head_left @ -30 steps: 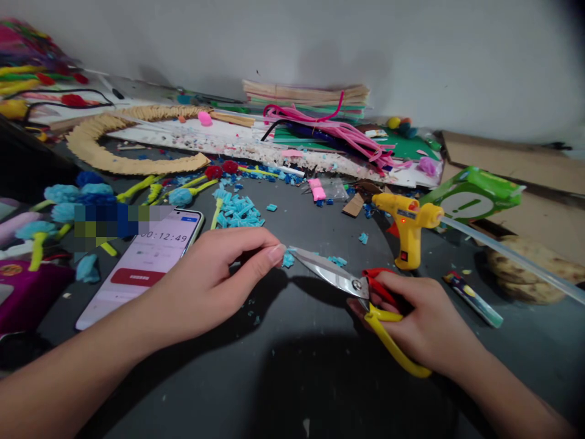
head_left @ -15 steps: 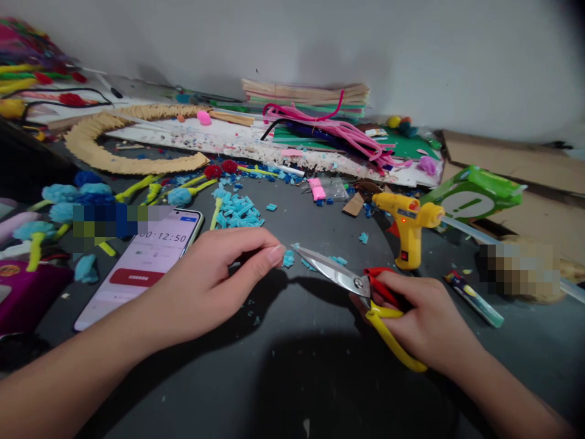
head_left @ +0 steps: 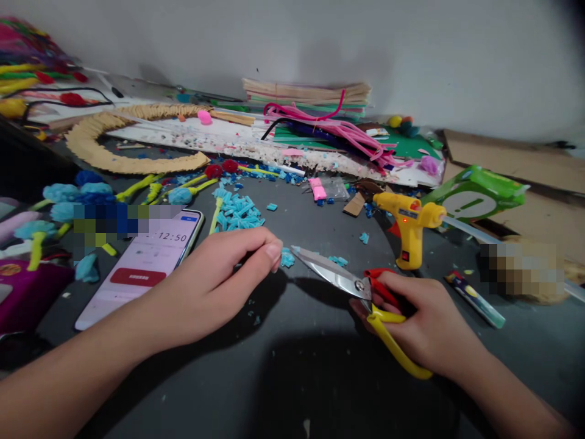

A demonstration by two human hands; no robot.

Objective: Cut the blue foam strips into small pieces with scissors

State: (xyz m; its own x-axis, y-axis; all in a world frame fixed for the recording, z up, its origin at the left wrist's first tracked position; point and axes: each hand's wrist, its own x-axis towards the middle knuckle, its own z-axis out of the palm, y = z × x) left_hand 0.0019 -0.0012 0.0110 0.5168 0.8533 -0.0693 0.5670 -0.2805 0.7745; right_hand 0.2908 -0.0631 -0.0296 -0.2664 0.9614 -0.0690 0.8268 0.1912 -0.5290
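Observation:
My left hand is closed, thumb and forefinger pinched together; whatever they hold is too small or hidden to make out. Right beside those fingertips is a small light-blue fuzzy piece; I cannot tell if it touches them. My right hand grips scissors with one red and one yellow handle. Their blades are together and point left, the tip close to the blue piece. More blue scraps lie just behind the blades. Beyond my left hand is a pile of short light-blue pieces.
A phone showing a timer lies by my left forearm. A yellow glue gun with a lit red light stands behind my right hand, near a green packet. Pipe cleaners and a frilled tan ring lie at the back.
My left fingertips have drawn slightly back to the left and curled more. The scissors and right hand have shifted very little; one blue scrap by the blades is now hidden.

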